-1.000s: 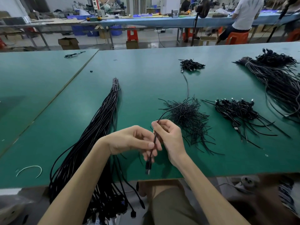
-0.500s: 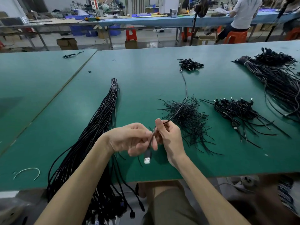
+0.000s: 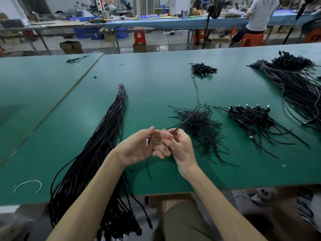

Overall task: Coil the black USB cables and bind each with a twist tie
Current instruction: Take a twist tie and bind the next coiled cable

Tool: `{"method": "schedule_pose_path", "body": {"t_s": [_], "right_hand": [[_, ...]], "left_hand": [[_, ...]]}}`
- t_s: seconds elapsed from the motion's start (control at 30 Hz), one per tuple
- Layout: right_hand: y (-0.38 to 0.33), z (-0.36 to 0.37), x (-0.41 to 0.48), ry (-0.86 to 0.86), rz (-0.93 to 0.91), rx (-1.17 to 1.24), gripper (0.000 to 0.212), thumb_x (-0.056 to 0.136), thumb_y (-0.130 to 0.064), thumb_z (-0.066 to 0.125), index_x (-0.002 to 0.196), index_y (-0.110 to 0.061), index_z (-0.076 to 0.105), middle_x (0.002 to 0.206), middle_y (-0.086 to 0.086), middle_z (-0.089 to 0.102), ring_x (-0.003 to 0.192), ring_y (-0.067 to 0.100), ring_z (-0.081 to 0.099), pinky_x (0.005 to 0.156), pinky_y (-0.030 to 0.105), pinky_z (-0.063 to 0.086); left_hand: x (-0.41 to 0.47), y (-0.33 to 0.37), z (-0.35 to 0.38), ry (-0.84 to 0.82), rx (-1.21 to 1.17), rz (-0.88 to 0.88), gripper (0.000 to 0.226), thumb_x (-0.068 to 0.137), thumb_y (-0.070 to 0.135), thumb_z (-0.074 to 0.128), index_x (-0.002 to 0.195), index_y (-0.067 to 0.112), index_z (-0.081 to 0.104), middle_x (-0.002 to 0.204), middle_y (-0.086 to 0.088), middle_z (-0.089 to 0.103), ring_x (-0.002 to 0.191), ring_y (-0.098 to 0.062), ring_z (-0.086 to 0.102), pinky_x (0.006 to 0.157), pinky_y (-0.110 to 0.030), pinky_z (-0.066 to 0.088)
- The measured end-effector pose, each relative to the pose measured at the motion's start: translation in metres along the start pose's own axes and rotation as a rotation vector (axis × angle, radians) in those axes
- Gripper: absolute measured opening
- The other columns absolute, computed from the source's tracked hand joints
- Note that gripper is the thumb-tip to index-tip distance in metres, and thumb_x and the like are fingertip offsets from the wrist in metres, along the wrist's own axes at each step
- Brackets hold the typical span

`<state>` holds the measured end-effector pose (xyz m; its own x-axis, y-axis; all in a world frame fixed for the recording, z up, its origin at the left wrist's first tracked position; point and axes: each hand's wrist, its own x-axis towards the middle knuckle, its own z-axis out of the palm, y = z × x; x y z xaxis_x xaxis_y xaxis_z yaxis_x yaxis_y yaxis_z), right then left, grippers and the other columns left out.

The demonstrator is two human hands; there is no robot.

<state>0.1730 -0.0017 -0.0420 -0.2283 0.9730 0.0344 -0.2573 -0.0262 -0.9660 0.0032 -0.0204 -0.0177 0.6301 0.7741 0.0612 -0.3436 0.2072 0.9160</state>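
Green table (image 3: 152, 80) (strewn with cable bundles (image 3: 97, 150)) fronts blue workshop benches (image 3: 173, 23).

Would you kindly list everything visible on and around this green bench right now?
table: one, green, across the view.
long cable bundle: one, black, left of centre, hanging over the near edge.
twist ties: one heap, black, just beyond the hands.
coiled cables: one pile, black with silver plugs, right of the ties.
small cable pile: one, black, far centre.
loose cable mass: one, black, far right.
held cable: one, black, from the hands toward the small pile.
curved strip: one, white, near left.
left hand: one, pinching the held cable's plug end.
right hand: one, pinching the held cable.
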Motion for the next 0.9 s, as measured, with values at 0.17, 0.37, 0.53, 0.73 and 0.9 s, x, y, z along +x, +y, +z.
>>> {"method": "schedule_pose_path", "body": {"t_s": [0.17, 0.37, 0.53, 0.73, 0.9], "right_hand": [[0.004, -0.005, 0.001, 0.022, -0.012, -0.015, 0.022, 0.099, -0.018, 0.07, 0.104, -0.011, 0.05, 0.074, 0.004, 0.073, 0.056, 0.013, 0.057, 0.05, 0.021, 0.043], [0.004, -0.004, -0.001, -0.024, -0.05, -0.009, 0.021, 0.097, -0.016, 0.072, 0.104, -0.007, 0.053, 0.075, 0.008, 0.073, 0.055, 0.014, 0.057, 0.05, 0.022, 0.043], [0.004, -0.004, -0.001, -0.016, -0.035, -0.006, 0.028, 0.095, -0.021, 0.076, 0.102, -0.007, 0.053, 0.076, 0.01, 0.074, 0.055, 0.015, 0.058, 0.049, 0.022, 0.042], [0.002, -0.001, -0.002, -0.068, -0.018, -0.104, 0.032, 0.091, -0.023, 0.08, 0.1, -0.009, 0.052, 0.077, 0.01, 0.076, 0.053, 0.015, 0.058, 0.048, 0.022, 0.042], [0.0, 0.002, -0.005, -0.166, -0.034, -0.179, 0.035, 0.086, -0.019, 0.084, 0.091, -0.01, 0.051, 0.076, 0.011, 0.077, 0.05, 0.013, 0.059, 0.049, 0.015, 0.041]], "left_hand": [[0.009, 0.0, 0.0, 0.554, -0.057, 0.111, 0.05, 0.1, 0.057, 0.048, 0.071, 0.019, 0.062, 0.063, 0.005, 0.045, 0.049, -0.01, 0.044, 0.043, -0.019, 0.036], [0.016, -0.003, -0.006, 0.84, -0.109, 0.224, 0.034, 0.108, 0.037, 0.047, 0.088, 0.012, 0.061, 0.084, -0.004, 0.066, 0.075, -0.017, 0.066, 0.062, -0.025, 0.053], [0.014, -0.004, -0.005, 0.713, -0.146, 0.243, 0.05, 0.112, 0.035, 0.029, 0.111, -0.001, 0.064, 0.123, -0.018, 0.072, 0.111, -0.031, 0.072, 0.084, -0.034, 0.06], [0.015, -0.004, -0.006, 0.93, -0.243, 0.204, 0.041, 0.112, 0.024, 0.035, 0.093, -0.001, 0.062, 0.098, -0.018, 0.077, 0.086, -0.03, 0.077, 0.069, -0.035, 0.062], [0.013, -0.004, -0.011, 1.047, -0.381, 0.22, 0.027, 0.105, 0.003, 0.038, 0.093, -0.005, 0.061, 0.083, -0.018, 0.075, 0.073, -0.026, 0.077, 0.062, -0.031, 0.062]]}}
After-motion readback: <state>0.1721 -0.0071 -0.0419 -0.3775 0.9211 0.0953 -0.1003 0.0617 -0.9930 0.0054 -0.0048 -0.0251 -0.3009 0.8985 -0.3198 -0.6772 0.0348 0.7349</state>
